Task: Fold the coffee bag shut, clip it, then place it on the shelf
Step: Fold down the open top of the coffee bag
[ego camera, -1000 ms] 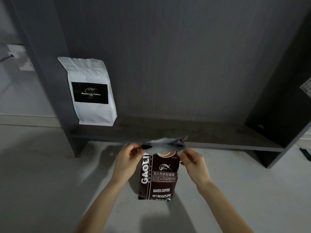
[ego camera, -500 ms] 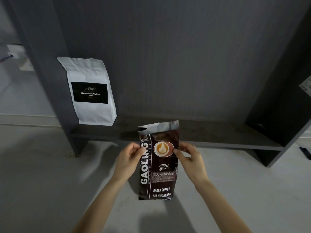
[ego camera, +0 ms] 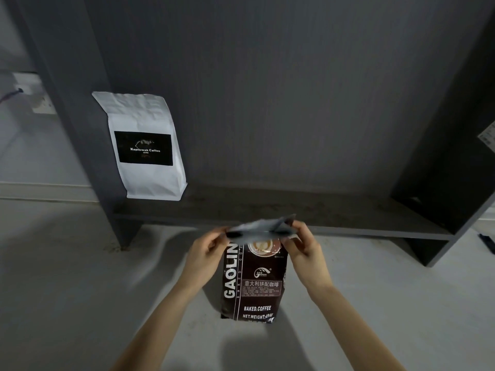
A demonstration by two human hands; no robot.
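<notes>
Dark coffee bag [ego camera: 253,285]: upright on the pale floor [ego camera: 67,290], just in front of the shelf's front edge; base resting on the floor, silver top flap bent over forward and blurred.
Left hand [ego camera: 206,257]: fingers pinched on the flap's left corner.
Right hand [ego camera: 304,249]: fingers pinched on the flap's right corner; both forearms enter from the bottom edge.
Shelf [ego camera: 308,212]: low grey board between two upright side panels, grey back panel behind; bare surface from beside the white bag across to the right panel.
White coffee bag [ego camera: 146,148]: upright at the shelf's far left, against the left panel, well apart from the dark bag.
Floor: open on both sides of the dark bag.
Wall socket [ego camera: 44,103]: far left, beyond the unit.
</notes>
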